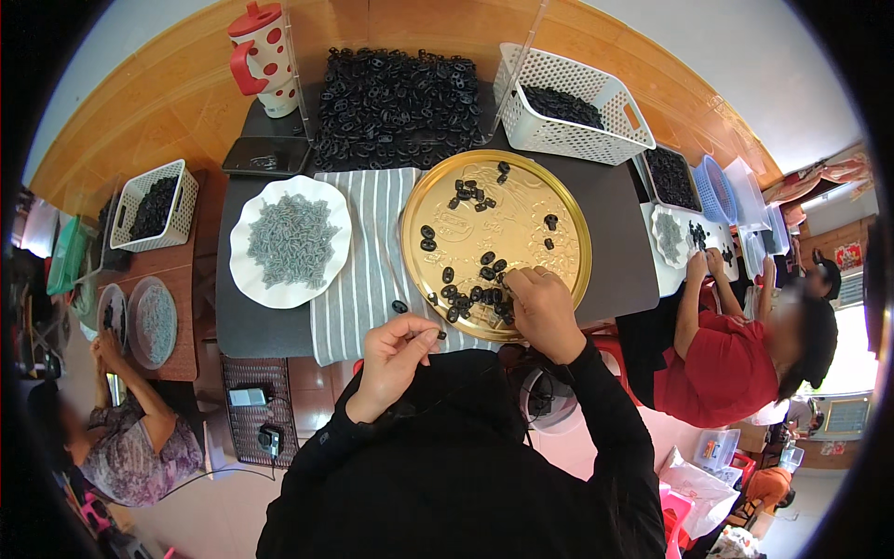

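My left hand point(399, 351) hovers at the near edge of the table with its fingers pinched on a small black plastic piece point(440, 334). Over the near rim of the round gold tray point(559, 210), my right hand point(538, 303) has its fingertips down among several loose black pieces point(470, 296) lying there. More black pieces are scattered across the tray's far side. One lone black piece point(399, 306) lies on the striped grey cloth point(368, 270) beside the tray. A white scalloped plate point(251, 279) holding a heap of small grey parts point(293, 239) sits to the left.
A big pile of black pieces point(396, 98) lies at the table's far side, with a white basket point(570, 107), a red-and-white spotted jug point(265, 58) and a dark phone point(265, 156). A person in red point(722, 359) works on the right, another person point(140, 438) on the left.
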`<state>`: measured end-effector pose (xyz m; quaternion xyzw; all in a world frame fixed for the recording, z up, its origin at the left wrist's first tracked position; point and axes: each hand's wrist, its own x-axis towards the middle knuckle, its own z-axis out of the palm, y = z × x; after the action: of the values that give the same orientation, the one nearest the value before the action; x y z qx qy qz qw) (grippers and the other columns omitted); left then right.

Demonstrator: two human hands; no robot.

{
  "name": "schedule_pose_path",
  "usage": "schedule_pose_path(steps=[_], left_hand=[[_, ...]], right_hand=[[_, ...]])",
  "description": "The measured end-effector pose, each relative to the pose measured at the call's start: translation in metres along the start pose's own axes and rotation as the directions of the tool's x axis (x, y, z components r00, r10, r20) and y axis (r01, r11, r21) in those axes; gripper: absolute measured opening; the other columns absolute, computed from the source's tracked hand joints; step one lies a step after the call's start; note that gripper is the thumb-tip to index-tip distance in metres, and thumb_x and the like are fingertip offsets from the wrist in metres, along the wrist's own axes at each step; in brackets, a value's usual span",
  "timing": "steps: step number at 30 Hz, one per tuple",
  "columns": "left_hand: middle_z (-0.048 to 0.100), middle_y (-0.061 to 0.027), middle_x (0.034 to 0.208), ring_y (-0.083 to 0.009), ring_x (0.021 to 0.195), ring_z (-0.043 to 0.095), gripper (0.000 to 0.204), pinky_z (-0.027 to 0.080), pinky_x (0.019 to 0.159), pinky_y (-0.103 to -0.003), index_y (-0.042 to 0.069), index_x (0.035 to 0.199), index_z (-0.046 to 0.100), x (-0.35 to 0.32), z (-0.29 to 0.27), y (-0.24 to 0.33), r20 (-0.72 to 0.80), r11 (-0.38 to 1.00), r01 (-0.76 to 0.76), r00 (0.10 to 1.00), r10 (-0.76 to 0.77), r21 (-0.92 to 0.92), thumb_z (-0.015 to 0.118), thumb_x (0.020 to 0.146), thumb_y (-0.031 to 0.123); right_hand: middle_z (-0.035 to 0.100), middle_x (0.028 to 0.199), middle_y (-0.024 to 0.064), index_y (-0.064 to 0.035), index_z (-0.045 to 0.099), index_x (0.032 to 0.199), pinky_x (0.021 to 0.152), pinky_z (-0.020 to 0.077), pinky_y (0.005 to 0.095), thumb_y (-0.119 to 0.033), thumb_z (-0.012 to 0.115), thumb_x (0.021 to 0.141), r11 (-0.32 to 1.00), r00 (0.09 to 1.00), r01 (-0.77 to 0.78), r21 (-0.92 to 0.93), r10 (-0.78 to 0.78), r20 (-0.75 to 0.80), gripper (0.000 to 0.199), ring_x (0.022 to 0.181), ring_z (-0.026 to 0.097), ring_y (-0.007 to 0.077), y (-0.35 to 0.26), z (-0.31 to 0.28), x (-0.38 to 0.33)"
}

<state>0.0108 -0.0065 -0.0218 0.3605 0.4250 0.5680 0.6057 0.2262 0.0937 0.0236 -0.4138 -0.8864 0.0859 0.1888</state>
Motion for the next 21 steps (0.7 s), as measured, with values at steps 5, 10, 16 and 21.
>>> schedule_pose_path(steps=[5,10,16,21], left_hand=[[0.061,-0.0039,0.081,-0.0087,0.071,0.059,0.010,0.044,0.056,-0.019,-0.003,0.095,0.064,0.001,0.000,0.001,0.024,1.000,0.004,1.000,-0.004,0.008,0.058,0.090,0.003],[0.061,-0.0040,0.081,-0.0086,0.071,0.059,0.010,0.044,0.056,-0.020,-0.003,0.095,0.064,0.001,0.001,0.001,0.023,0.999,-0.012,1.000,0.012,0.029,0.058,0.090,0.003],[0.062,-0.0038,0.080,-0.0084,0.069,0.059,0.010,0.045,0.056,-0.019,-0.003,0.094,0.065,0.001,-0.001,-0.001,0.021,1.000,-0.006,1.000,0.006,-0.005,0.058,0.090,0.004],[0.063,-0.0043,0.080,-0.0084,0.069,0.059,0.010,0.045,0.055,-0.019,-0.003,0.094,0.065,0.000,0.000,-0.002,0.012,1.000,0.000,1.000,0.000,0.011,0.059,0.090,0.004]], right_hand=[[0.056,0.074,0.0133,-0.0022,0.052,0.077,0.065,0.0451,0.0395,0.000,0.054,0.065,0.987,0.996,0.078,-0.139,-0.070,0.064,0.012,0.072,0.056,0.0324,-0.001,0.002,0.000],[0.056,0.074,0.0123,-0.0029,0.051,0.080,0.064,0.0454,0.0393,-0.005,0.055,0.069,0.950,0.983,0.161,-0.268,-0.129,0.134,0.012,0.071,0.057,0.0306,-0.011,-0.001,0.009],[0.056,0.073,0.0091,-0.0002,0.058,0.098,0.063,0.0456,0.0266,0.007,0.053,0.077,0.884,0.967,-0.237,0.402,0.173,0.189,0.023,0.068,0.058,0.0176,0.002,-0.009,-0.003],[0.060,0.079,0.0033,0.0013,0.062,0.094,0.068,0.0443,0.0202,0.004,0.058,0.082,0.528,0.902,-0.418,0.739,0.339,0.268,0.013,0.074,0.056,0.0074,0.013,0.003,-0.017]])
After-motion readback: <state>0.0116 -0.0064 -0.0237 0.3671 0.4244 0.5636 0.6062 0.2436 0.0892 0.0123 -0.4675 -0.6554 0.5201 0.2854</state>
